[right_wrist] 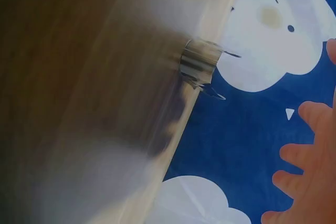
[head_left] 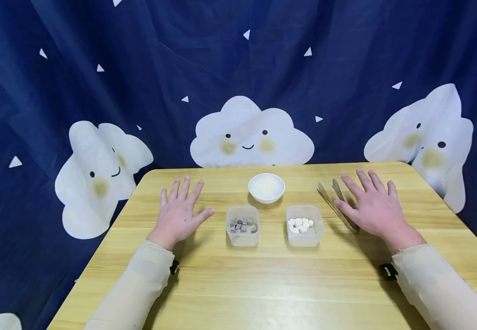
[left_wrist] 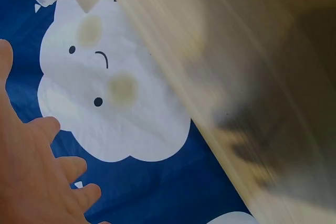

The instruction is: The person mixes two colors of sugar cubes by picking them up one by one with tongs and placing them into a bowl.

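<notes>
My left hand is spread over the left side of the wooden table, fingers straight, holding nothing. To its right stands a clear plastic container with several grey cubes in it. A second clear container holds several white cubes. Behind and between the two sits a white bowl. On the right, metal tongs lie slanted, partly covered by my right hand, whose fingers are spread and straight. Both wrist views show spread fingers, and the tongs' bent end appears in the right one.
The light wood table has its far edge against a dark blue curtain printed with white clouds and small triangles. Each forearm wears a pale sleeve with a dark strap piece near the wrist.
</notes>
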Tool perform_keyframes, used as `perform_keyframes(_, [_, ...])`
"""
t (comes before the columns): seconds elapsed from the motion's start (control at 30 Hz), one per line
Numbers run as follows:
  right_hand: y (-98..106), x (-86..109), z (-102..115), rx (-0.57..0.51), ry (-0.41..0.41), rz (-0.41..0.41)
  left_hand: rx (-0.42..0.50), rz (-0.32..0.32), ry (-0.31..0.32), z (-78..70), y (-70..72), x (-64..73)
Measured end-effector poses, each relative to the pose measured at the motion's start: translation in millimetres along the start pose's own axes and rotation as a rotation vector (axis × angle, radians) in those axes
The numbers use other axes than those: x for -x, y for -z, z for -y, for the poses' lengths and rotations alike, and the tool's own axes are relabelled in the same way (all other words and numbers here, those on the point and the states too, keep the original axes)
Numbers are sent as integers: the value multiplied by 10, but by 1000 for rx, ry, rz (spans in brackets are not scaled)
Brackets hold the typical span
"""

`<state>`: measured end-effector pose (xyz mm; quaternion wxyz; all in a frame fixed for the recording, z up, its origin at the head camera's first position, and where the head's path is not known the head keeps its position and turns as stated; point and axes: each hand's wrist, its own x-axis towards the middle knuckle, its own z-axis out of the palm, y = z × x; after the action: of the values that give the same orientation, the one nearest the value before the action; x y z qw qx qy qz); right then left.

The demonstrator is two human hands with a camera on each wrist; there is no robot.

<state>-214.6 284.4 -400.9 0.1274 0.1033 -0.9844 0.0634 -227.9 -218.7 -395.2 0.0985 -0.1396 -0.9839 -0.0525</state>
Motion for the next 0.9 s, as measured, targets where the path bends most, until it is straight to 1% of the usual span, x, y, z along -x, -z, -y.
perform_keyframes(0.13, [9, 2, 9, 1, 6, -5, -5, -4, -10, -24, 18, 4])
perform_keyframes(0.27, [10, 10, 14, 0, 6, 4, -11, -6, -43, -119, 56, 17])
perform_keyframes(0.33, [4, 14, 13, 0, 6, 11, -13, -9, -63, -189, 80, 25])
perform_keyframes(0.47, [-10, 26, 13, -5, 5, 19, 17, -11, -103, -350, 131, 35])
perform_keyframes(0.6, [-10, 44, 20, -9, 10, 16, 55, -12, -161, -538, 160, 48])
perform_keyframes(0.73, [-6, 63, 32, -19, 15, 17, 151, -3, -221, -773, 200, 102])
perform_keyframes(0.9, [-4, 90, 35, -39, 16, 27, 331, 9, -316, -1157, 287, 188])
